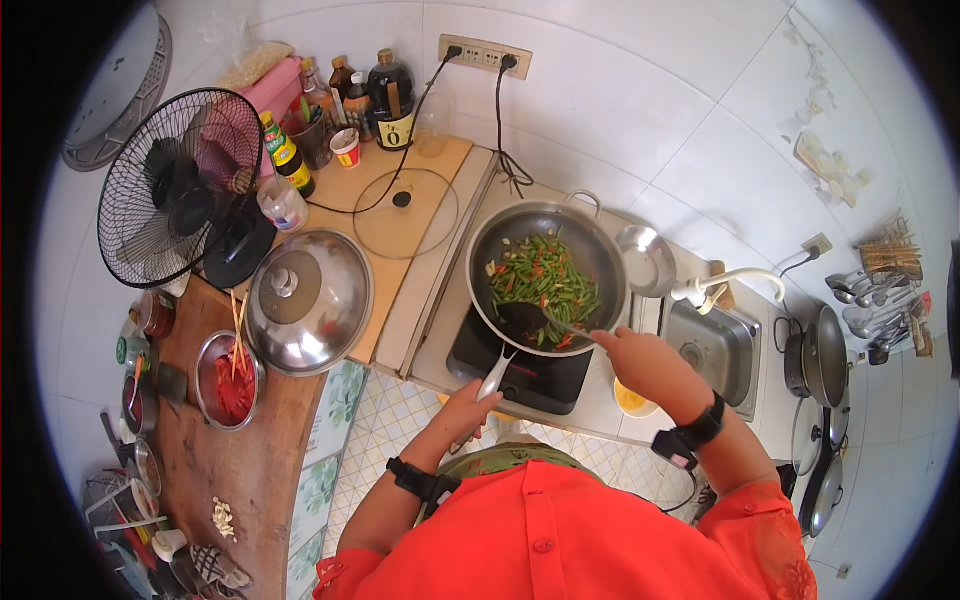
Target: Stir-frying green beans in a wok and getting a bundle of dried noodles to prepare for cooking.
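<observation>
A wok [551, 217] rests on a black induction cooktop [555, 382]. Cut green beans [551, 274] with red pepper pieces and pale garlic bits lie inside it. My left hand [466, 414] grips the wok's metal handle [495, 375] on the near side. In my right hand [651, 367] is the shaft of a dark spatula [525, 318], whose head sits among the beans at the wok's near left. Part of the cooktop is covered by the wok.
Left of the wok lie a glass lid [420, 225] and a domed metal lid [309, 337]. A metal bowl [259, 375] holds red food and chopsticks. Right are a metal bowl [646, 261], a sink [705, 352], a faucet [739, 276] and a bowl of yellow food [634, 401].
</observation>
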`<state>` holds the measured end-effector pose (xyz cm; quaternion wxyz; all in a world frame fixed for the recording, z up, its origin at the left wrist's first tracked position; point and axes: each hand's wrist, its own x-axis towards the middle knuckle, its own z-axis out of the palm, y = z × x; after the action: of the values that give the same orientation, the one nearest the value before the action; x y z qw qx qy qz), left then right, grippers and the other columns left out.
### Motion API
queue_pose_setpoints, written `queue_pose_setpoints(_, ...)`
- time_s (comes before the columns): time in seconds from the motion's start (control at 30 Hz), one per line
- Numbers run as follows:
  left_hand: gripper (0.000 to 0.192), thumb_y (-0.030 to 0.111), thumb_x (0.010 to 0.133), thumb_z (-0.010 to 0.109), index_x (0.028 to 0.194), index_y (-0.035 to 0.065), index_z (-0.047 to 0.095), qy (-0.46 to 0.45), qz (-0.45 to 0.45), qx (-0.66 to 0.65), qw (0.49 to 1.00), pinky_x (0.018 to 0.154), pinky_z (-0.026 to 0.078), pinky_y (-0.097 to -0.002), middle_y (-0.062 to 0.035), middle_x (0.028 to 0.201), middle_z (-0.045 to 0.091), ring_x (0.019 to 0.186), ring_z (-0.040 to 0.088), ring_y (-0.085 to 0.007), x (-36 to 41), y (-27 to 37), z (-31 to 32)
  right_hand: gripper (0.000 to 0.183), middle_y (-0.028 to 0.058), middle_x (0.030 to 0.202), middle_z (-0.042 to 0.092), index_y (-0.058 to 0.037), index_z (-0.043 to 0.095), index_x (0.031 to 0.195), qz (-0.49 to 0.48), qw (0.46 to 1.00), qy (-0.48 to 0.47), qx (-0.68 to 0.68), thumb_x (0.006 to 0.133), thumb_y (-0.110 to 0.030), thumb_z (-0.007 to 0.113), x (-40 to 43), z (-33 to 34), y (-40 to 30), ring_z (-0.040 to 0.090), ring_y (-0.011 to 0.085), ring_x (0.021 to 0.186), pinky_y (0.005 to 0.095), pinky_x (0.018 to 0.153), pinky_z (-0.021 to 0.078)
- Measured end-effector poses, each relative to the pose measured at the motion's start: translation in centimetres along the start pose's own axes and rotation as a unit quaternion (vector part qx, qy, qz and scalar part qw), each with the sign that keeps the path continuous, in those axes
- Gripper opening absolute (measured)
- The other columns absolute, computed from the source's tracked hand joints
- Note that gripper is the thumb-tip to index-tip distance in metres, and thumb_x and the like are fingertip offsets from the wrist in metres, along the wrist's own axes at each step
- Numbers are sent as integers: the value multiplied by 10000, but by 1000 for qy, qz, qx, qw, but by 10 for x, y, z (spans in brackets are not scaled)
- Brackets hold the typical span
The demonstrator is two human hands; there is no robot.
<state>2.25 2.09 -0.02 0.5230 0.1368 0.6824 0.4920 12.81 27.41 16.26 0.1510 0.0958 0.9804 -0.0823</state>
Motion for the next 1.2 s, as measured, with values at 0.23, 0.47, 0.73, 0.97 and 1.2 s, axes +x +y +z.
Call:
queue_pose_setpoints(0.23,305,309,914,561,988,20,493,0,2,0,1000,391,424,-297,-52,616,503,410,490,-146,2,-1,-1,381,156,897,604,-104,584,1185,-7,998,50,-31,833,-20,463,4,-24,15,616,345,783,440,696,494)
queue_pose_setpoints(0.47,308,306,910,563,998,19,491,2,-11,1,1000,390,430,-300,-49,620,498,409,482,-144,1,-4,-3,327,101,801,588,-139,650,1084,-25,986,9,-167,799,-39,523,-29,-69,12,606,286,733,392,663,488)
queue_pose_setpoints(0.73,312,312,907,565,1011,26,493,-16,-4,7,1000,392,440,-295,-40,615,488,417,483,-141,7,-3,-8,216,97,826,579,-108,661,954,-59,980,113,-153,780,-48,547,0,-18,30,606,269,742,379,660,494)
queue_pose_setpoints(0.97,298,287,907,573,1018,22,496,-6,-14,12,1000,385,438,-293,-44,624,488,442,490,-139,8,-6,-8,233,93,800,579,-117,692,937,-33,965,103,-237,754,-40,569,-6,-41,53,612,261,822,367,678,495)
queue_pose_setpoints(1.2,335,313,903,560,987,-2,485,-14,-17,17,1000,391,442,-310,-58,625,494,418,492,-152,3,3,-9,284,85,862,603,-135,688,991,15,977,118,-179,758,-32,563,-9,-35,60,614,268,878,378,699,493)
